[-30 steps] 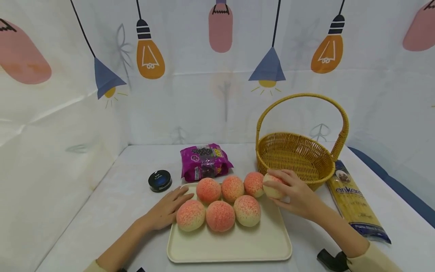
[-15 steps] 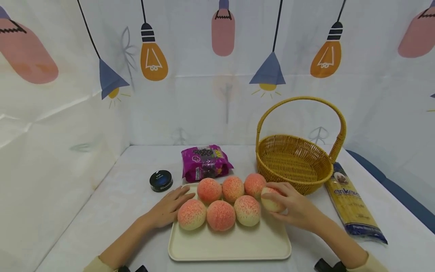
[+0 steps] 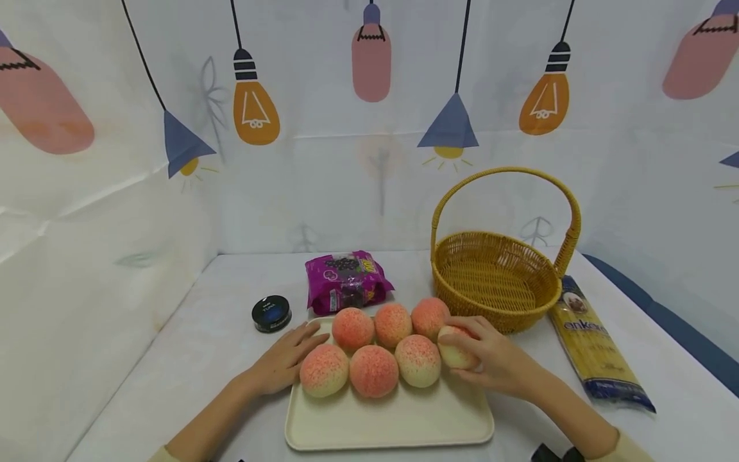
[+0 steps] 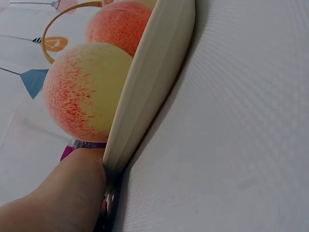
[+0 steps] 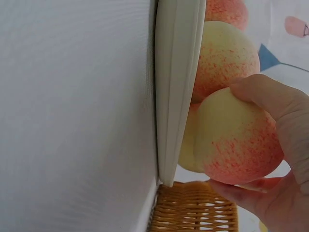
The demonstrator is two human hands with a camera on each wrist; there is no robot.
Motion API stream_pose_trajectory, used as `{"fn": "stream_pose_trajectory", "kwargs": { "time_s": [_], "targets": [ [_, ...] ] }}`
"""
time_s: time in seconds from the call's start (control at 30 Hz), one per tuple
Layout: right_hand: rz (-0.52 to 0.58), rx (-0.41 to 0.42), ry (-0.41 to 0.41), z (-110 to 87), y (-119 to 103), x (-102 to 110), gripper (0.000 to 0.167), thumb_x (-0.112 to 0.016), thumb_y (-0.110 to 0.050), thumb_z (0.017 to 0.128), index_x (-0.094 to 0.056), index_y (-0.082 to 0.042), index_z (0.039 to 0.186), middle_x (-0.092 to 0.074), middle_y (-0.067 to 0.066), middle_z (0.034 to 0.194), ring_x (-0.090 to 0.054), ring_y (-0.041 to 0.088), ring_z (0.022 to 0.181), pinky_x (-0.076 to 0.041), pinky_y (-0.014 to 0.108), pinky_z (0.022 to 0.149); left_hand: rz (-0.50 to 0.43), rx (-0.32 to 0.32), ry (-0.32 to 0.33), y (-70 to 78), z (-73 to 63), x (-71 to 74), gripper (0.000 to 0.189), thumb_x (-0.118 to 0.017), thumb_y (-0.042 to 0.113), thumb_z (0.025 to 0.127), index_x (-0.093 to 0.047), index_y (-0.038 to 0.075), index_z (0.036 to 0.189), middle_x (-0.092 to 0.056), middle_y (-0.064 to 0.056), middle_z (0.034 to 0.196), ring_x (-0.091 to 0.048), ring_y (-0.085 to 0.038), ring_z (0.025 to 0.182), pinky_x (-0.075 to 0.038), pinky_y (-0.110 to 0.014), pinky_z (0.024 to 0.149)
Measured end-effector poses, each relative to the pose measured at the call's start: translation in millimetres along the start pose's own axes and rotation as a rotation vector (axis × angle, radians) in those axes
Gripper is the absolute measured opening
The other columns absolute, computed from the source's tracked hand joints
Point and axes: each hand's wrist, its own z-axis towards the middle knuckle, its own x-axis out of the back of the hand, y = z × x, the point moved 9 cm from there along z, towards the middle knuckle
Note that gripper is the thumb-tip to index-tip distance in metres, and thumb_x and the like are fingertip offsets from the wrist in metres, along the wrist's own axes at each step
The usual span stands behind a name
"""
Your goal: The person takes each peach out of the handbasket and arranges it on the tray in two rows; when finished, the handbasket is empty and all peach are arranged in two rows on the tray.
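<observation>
My right hand (image 3: 495,360) grips a pale yellow and red peach (image 3: 455,351) at the tray's right side, thumb and fingers curled round it. In the right wrist view this peach (image 5: 239,140) sits close beside the other peaches. Several more peaches stand in two rows on the cream tray (image 3: 398,423). At the tray's left edge rests my left hand (image 3: 280,364), its fingers loosely extended along the back left corner. The nearest peach (image 3: 324,371) is right beside that hand. In the left wrist view the thumb side of the left hand (image 4: 67,193) lies against the tray rim.
Behind the tray lies a purple grape-print packet (image 3: 348,282), with a black tuna tin (image 3: 271,313) to its left. A wicker basket (image 3: 496,276) with a tall handle stands at the back right. A yellow pasta packet (image 3: 597,346) lies right of it.
My right hand has lowered the peach toward the front, from near the basket to the tray beside the front row. The left hand stays at the tray's edge.
</observation>
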Motion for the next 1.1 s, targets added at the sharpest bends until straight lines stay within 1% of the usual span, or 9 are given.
{"fn": "stream_pose_trajectory", "kwargs": {
  "time_s": [0.2, 0.37, 0.47, 0.57, 0.67, 0.8, 0.9, 1.0, 1.1],
  "targets": [
    [0.031, 0.039, 0.028, 6.9, -5, 0, 0.049, -0.079, -0.029, 0.069, -0.06, -0.021, 0.113, -0.051, 0.009, 0.123, -0.046, 0.019, 0.107, -0.048, 0.038, 0.08, 0.01, -0.003, 0.045, -2.9, -3.3, 7.3, 0.045, -0.049, 0.02, 0.09, -0.048, 0.01, 0.134, -0.034, -0.019, 0.142, -0.028, -0.044, 0.129, -0.023, -0.059, 0.101],
    [0.06, 0.076, 0.034, 6.0, -13, -2, 0.046, -0.076, -0.034, 0.074, -0.059, -0.021, 0.115, -0.051, 0.009, 0.124, -0.048, 0.021, 0.106, -0.05, 0.039, 0.077, 0.005, -0.004, 0.035, -2.7, -9.3, 6.3, 0.048, -0.051, 0.025, 0.089, -0.047, 0.01, 0.135, -0.034, -0.02, 0.142, -0.028, -0.044, 0.129, -0.024, -0.06, 0.1],
    [0.066, 0.077, 0.035, 5.6, -15, -2, 0.048, -0.077, -0.032, 0.072, -0.059, -0.021, 0.115, -0.052, 0.008, 0.123, -0.047, 0.02, 0.105, -0.049, 0.04, 0.077, -0.007, -0.008, 0.037, -1.6, -10.5, 7.0, 0.049, -0.051, 0.026, 0.089, -0.047, 0.01, 0.135, -0.033, -0.02, 0.142, -0.027, -0.044, 0.129, -0.023, -0.06, 0.1],
    [0.051, 0.084, 0.013, 7.2, -16, -7, 0.055, -0.08, -0.027, 0.068, -0.058, -0.019, 0.118, -0.053, 0.005, 0.124, -0.047, 0.021, 0.106, -0.048, 0.042, 0.08, -0.009, -0.007, 0.047, -1.6, -11.4, 10.0, 0.047, -0.05, 0.024, 0.09, -0.047, 0.009, 0.134, -0.033, -0.019, 0.142, -0.027, -0.044, 0.129, -0.023, -0.06, 0.1],
    [0.031, 0.084, -0.033, 8.3, -16, -14, 0.067, -0.081, -0.023, 0.064, -0.054, -0.016, 0.125, -0.052, 0.003, 0.128, -0.047, 0.024, 0.11, -0.044, 0.045, 0.086, -0.01, 0.002, 0.05, -2.5, -11.4, 12.5, 0.044, -0.047, 0.021, 0.092, -0.047, 0.01, 0.134, -0.034, -0.019, 0.142, -0.027, -0.043, 0.129, -0.023, -0.059, 0.1],
    [0.027, 0.058, -0.082, 7.1, -15, -22, 0.073, -0.082, -0.025, 0.063, -0.051, -0.015, 0.129, -0.05, 0.002, 0.132, -0.046, 0.028, 0.113, -0.041, 0.047, 0.09, -0.012, 0.011, 0.044, -3.5, -12.4, 13.5, 0.042, -0.044, 0.019, 0.094, -0.047, 0.011, 0.134, -0.035, -0.018, 0.142, -0.027, -0.043, 0.129, -0.023, -0.059, 0.101],
    [0.049, 0.022, -0.107, 5.3, -14, -24, 0.071, -0.081, -0.029, 0.065, -0.052, -0.019, 0.128, -0.047, 0.002, 0.135, -0.044, 0.026, 0.115, -0.042, 0.046, 0.089, -0.013, 0.003, 0.046, -2.8, -14.1, 13.3, 0.042, -0.045, 0.02, 0.093, -0.047, 0.011, 0.134, -0.035, -0.019, 0.142, -0.027, -0.043, 0.129, -0.023, -0.059, 0.1],
    [0.082, -0.025, -0.138, 2.3, -12, -24, 0.069, -0.08, -0.034, 0.067, -0.051, -0.023, 0.129, -0.042, 0.004, 0.139, -0.042, 0.025, 0.117, -0.044, 0.047, 0.088, -0.026, -0.022, 0.054, 0.4, -15.0, 13.0, 0.044, -0.047, 0.021, 0.092, -0.047, 0.01, 0.134, -0.035, -0.02, 0.141, -0.028, -0.045, 0.128, -0.023, -0.061, 0.099],
    [0.131, -0.093, -0.157, -2.7, -8, -24, 0.069, -0.078, -0.036, 0.07, -0.049, -0.022, 0.131, -0.036, 0.009, 0.142, -0.04, 0.027, 0.121, -0.044, 0.047, 0.088, -0.034, -0.042, 0.052, 3.0, -14.4, 10.9, 0.047, -0.049, 0.024, 0.09, -0.047, 0.01, 0.135, -0.035, -0.02, 0.141, -0.028, -0.045, 0.128, -0.024, -0.061, 0.099]
  ]
}}
